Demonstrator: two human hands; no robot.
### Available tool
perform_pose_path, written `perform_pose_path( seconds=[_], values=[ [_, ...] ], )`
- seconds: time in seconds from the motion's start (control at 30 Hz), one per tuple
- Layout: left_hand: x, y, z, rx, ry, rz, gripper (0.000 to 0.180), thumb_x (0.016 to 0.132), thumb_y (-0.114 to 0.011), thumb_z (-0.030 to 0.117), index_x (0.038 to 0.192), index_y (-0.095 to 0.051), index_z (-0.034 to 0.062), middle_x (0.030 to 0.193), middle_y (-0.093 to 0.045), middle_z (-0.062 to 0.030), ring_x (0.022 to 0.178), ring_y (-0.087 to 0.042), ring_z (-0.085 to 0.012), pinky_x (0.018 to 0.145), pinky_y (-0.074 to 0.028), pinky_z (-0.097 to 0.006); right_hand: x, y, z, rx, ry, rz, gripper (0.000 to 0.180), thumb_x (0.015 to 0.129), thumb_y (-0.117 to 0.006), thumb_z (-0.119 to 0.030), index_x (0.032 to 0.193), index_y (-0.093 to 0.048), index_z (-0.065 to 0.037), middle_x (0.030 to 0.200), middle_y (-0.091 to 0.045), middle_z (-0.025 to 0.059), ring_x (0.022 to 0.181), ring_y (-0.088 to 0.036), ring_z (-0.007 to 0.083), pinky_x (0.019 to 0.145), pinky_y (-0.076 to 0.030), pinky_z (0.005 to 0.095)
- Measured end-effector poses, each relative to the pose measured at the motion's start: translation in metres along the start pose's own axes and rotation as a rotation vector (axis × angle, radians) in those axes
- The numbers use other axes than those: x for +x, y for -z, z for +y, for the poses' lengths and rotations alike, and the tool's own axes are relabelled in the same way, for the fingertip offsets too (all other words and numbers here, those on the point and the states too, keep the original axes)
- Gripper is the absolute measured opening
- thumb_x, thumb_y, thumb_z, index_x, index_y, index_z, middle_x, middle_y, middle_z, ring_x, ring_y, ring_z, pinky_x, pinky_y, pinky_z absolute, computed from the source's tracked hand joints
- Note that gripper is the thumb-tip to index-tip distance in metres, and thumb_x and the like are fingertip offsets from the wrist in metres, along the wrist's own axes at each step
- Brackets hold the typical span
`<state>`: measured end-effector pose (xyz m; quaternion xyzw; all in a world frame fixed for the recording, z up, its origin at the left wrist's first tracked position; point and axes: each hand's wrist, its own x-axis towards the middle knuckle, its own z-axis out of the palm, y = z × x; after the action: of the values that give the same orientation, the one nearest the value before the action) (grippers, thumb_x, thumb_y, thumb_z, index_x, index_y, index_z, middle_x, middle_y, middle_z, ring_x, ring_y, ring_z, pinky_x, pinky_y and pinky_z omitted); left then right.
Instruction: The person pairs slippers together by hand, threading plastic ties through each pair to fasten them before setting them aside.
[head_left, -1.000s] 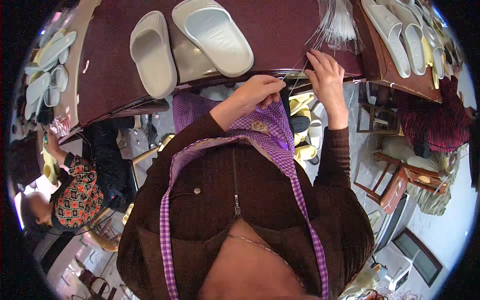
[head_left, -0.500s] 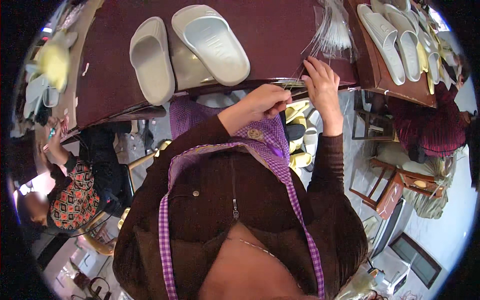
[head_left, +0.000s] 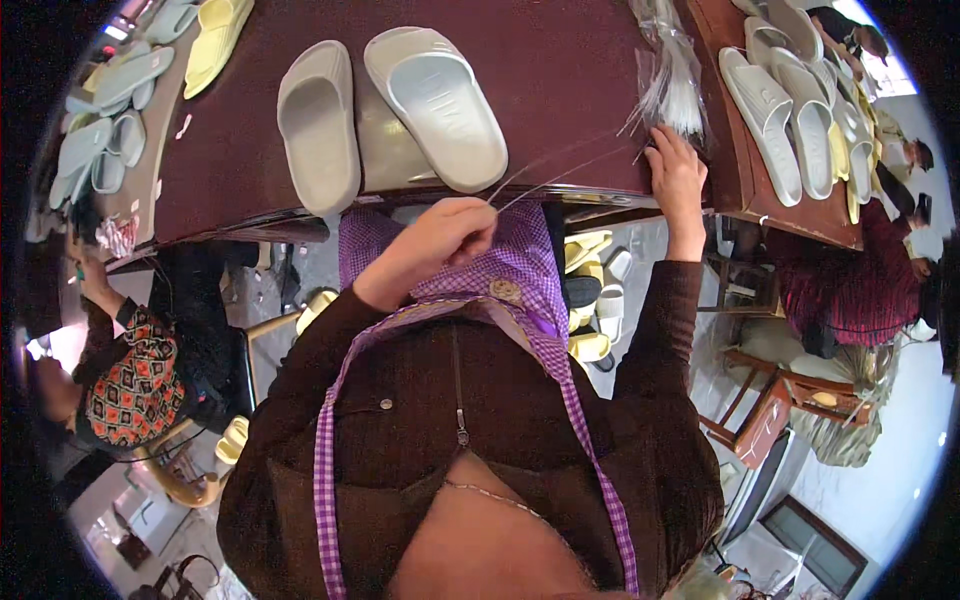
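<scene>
My left hand (head_left: 440, 238) is closed in a pinch on a few thin clear plastic strands (head_left: 560, 172), just off the near edge of the dark maroon table (head_left: 560, 60). The strands stretch up and right to a bundle of clear strands (head_left: 672, 85) lying on the table. My right hand (head_left: 676, 172) rests flat on the table edge, fingers on the lower end of that bundle. Two grey slide sandals lie side by side on the table beyond my left hand, a smaller one (head_left: 318, 125) and a larger one (head_left: 440, 100).
Rows of pale sandals (head_left: 790, 100) cover a wooden table at the right, and green and yellow ones (head_left: 130, 90) lie at the far left. A person in a patterned top (head_left: 125, 375) sits lower left, another in red (head_left: 850, 270) at right. Wooden chairs (head_left: 770, 410) and loose sandals (head_left: 590, 300) stand on the floor.
My left hand has drawn back from the table edge and away from my right hand, pulling a few strands out of the bundle. My right hand stays on the bundle.
</scene>
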<state>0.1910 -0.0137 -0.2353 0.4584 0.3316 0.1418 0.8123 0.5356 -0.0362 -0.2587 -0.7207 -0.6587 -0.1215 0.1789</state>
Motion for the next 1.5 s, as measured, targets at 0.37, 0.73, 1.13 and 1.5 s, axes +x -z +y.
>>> perform_pose_path(
  seconds=[0.37,0.73,1.13,1.5],
  values=[
    [-0.08,0.061,-0.004,-0.057,-0.05,0.143,0.026,0.087,-0.046,0.017,0.063,-0.045,0.0066,0.054,-0.041,-0.0002,0.043,-0.035,-0.0075,0.038,-0.026,-0.022,-0.002,-0.006,-0.001,-0.046,-0.025,0.054,0.032,0.085,-0.055,-0.025,0.114,-0.058,-0.012,0.12,-0.055,0.0026,0.111,-0.048,0.0227,0.092,-0.034,0.0387],
    [-0.099,0.064,-0.009,0.029,-0.094,0.136,0.028,0.087,-0.047,0.02,0.063,-0.043,0.0069,0.055,-0.04,0.0002,0.046,-0.034,-0.0076,0.041,-0.024,-0.022,-0.004,0.021,-0.019,0.222,-0.099,0.211,0.025,0.085,-0.055,-0.012,0.107,-0.06,-0.004,0.115,-0.057,0.0123,0.106,-0.055,0.0282,0.087,-0.043,0.0386],
    [-0.087,0.04,0.036,0.509,-0.354,0.178,0.026,0.089,-0.048,0.017,0.066,-0.048,0.0031,0.058,-0.042,0.0029,0.051,-0.036,-0.0054,0.046,-0.028,-0.022,0.046,0.063,-0.176,0.535,0.64,-0.008,0.021,0.079,-0.062,-0.005,0.1,-0.063,-0.004,0.099,-0.064,0.012,0.092,-0.061,0.024,0.084,-0.046,0.0325],
    [-0.136,0.083,0.044,0.403,-0.368,0.522,0.022,0.086,-0.051,0.014,0.067,-0.051,0.0035,0.058,-0.045,0.0028,0.051,-0.04,-0.0042,0.045,-0.031,-0.021,0.163,0.031,-0.108,0.438,0.32,-0.03,0.02,0.089,-0.053,-0.017,0.099,-0.063,-0.004,0.09,-0.063,0.0182,0.084,-0.063,0.0277,0.071,-0.049,0.0351]
  ],
)
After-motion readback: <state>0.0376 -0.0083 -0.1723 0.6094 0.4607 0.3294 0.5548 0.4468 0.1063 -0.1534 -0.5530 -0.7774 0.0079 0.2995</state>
